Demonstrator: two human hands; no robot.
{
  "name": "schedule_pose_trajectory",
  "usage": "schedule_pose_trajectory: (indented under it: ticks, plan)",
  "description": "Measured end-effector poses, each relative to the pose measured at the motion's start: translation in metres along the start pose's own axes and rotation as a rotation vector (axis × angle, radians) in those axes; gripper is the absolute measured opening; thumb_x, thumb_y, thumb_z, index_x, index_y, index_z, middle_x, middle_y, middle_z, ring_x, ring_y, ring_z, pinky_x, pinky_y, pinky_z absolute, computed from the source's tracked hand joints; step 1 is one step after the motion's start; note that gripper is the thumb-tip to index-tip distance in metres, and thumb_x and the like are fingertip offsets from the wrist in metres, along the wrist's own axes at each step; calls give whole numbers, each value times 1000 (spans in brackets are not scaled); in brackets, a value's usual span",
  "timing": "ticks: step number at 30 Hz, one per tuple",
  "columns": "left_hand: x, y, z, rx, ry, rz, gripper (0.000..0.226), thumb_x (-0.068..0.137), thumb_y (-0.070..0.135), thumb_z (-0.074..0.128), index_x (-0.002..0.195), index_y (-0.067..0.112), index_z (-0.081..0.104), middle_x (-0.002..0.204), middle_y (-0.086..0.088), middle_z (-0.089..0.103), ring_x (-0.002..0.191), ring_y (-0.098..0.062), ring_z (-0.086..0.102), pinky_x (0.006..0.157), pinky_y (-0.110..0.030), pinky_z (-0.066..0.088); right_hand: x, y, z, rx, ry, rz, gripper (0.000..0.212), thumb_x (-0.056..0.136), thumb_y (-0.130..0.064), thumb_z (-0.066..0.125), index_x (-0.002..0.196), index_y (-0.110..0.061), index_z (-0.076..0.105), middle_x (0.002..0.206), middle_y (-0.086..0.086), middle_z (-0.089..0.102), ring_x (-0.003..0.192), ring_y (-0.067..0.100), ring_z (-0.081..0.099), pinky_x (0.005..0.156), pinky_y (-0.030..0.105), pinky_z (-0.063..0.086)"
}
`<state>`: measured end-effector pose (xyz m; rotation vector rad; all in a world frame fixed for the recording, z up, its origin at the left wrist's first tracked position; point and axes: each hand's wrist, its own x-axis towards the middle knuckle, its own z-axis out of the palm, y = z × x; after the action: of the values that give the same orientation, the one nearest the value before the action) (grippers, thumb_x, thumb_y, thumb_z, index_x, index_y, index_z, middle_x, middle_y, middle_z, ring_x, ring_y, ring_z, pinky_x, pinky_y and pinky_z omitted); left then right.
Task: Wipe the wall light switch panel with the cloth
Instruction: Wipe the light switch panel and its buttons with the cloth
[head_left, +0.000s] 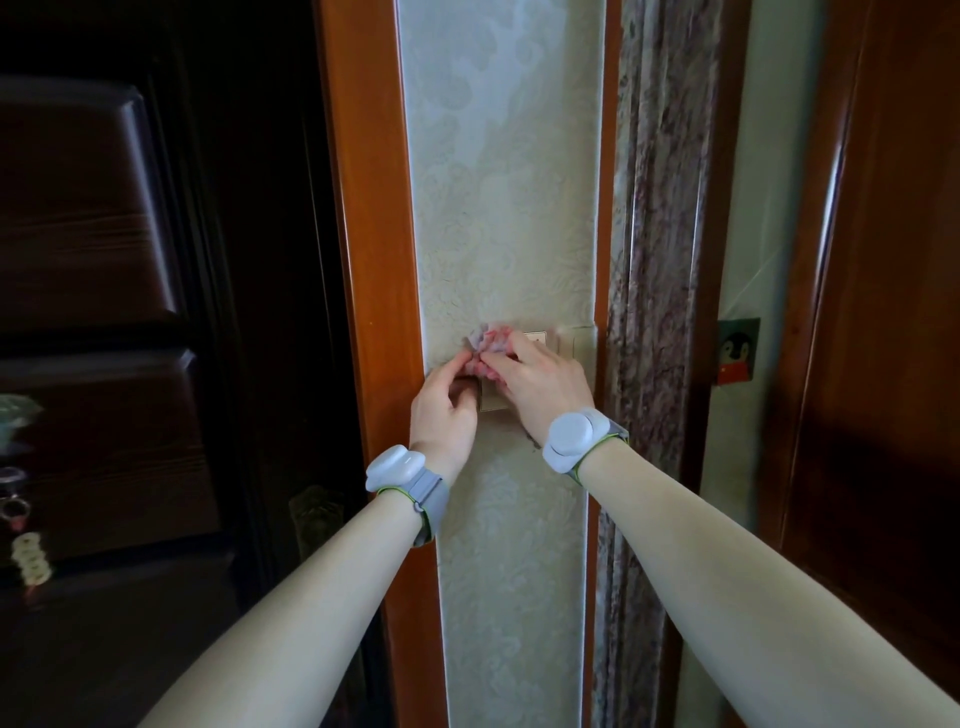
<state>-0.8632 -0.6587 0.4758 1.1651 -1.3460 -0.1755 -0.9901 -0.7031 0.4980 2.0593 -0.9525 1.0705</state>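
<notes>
Head view puts us close to a narrow strip of pale patterned wallpaper (498, 218) framed by orange-brown wooden trim (374, 260), with both our hands raised to the switch panel (535, 340) set low on that strip. Our left hand (441, 410) and right hand (540, 384) meet over the panel's left part, and between their fingertips we pinch a small bunched cloth (485, 348), pinkish and grey, pressed against the plate. Both grips are narrow, fingers curled in on the cloth and not spread; each hand holds a share of it. To do this step well, we judge it best to flatten the wad a little so more fabric meets the plate, keep the pressure light enough not to trip a rocker, and work from the covered left part across to the exposed right part and the edges where grime gathers. One hand could steady while the other rubs. The panel itself looks beige or cream, close in tone to the wallpaper, with a lower edge showing beneath our hands and a second pale plate (576, 343) just beside it on the right. A dark smudge (532, 441) marks the wall just below, near the right wristband (576, 439). How clean the covered part is, we cannot tell.
</notes>
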Motion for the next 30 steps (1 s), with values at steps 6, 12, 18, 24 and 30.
schedule_pose_trajectory:
  ticks: [6, 12, 18, 24, 30]
  plan:
    - [-1, 2, 2, -41, 16, 7, 47, 87, -5, 47, 130, 12, 58, 117, -3, 65, 98, -12, 63, 83, 0, 42, -1, 6, -11, 112, -9, 159, 20, 88, -25, 63, 107, -24, 70, 115, -3, 63, 88, 25, 67, 53, 33, 50]
    - [0, 0, 4, -35, 14, 28, 45, 88, -8, 47, 126, 11, 61, 115, -4, 61, 102, -15, 63, 82, -2, 43, -9, 31, -19, 106, -114, 369, 25, 96, -29, 50, 116, -32, 65, 124, -6, 56, 88, 30, 66, 65, 35, 51]
    - [0, 0, 3, -42, 16, 28, 45, 88, -9, 45, 126, 10, 61, 115, -4, 61, 101, -14, 62, 80, 3, 40, -15, 29, -23, 194, 10, 437, 26, 93, -28, 52, 116, -29, 64, 108, -1, 57, 75, 34, 63, 62, 36, 50]
    - [1, -4, 1, -9, 19, 57, 43, 87, -4, 47, 123, 12, 65, 117, -3, 65, 105, -16, 63, 86, -3, 40, -2, -5, -21, 222, 72, 234, 26, 88, -27, 60, 112, -32, 68, 109, -6, 64, 82, 25, 67, 58, 32, 53]
    - [3, -9, 1, 45, 26, 80, 38, 89, 0, 49, 120, 12, 67, 118, -4, 67, 109, -18, 61, 93, -17, 42, 4, -13, -11, 209, 12, 199, 26, 92, -32, 56, 116, -32, 68, 123, -9, 62, 91, 24, 67, 60, 33, 50]
